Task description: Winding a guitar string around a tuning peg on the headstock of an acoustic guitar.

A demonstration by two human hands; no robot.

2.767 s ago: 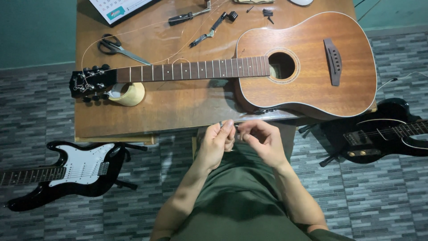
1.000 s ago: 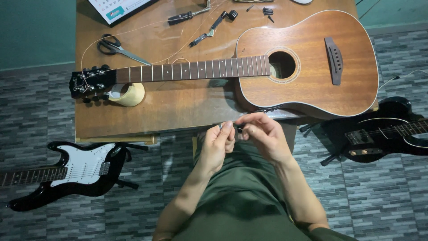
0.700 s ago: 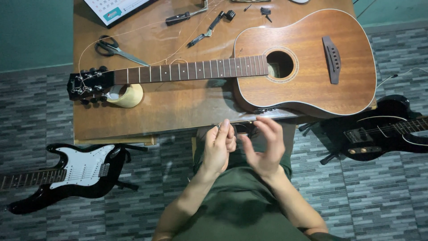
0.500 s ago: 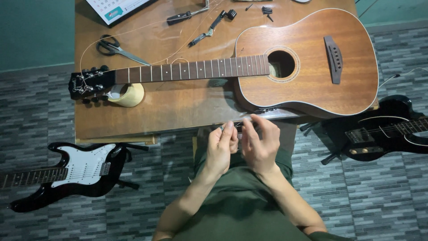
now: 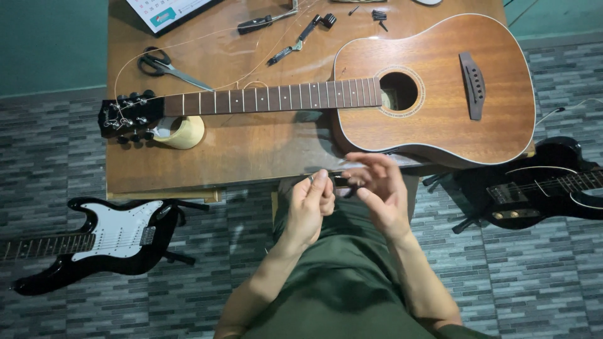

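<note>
My left hand [image 5: 309,204] pinches a thin coiled wire string [image 5: 342,182]; my right hand [image 5: 377,188], fingers spread, risks letting it spring loose.

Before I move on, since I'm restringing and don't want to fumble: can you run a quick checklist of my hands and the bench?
1. Left hand pinching something small and dark: ok; what it is, cannot tell.
2. Right hand on it too: cannot tell, fingers spread and blurred.
3. Acoustic guitar flat on the table: ok.
4. Neck propped on the tape roll: ok.
5. Scissors clear of the neck: ok.
6. Floor free: not ok, electric guitars either side.
</note>
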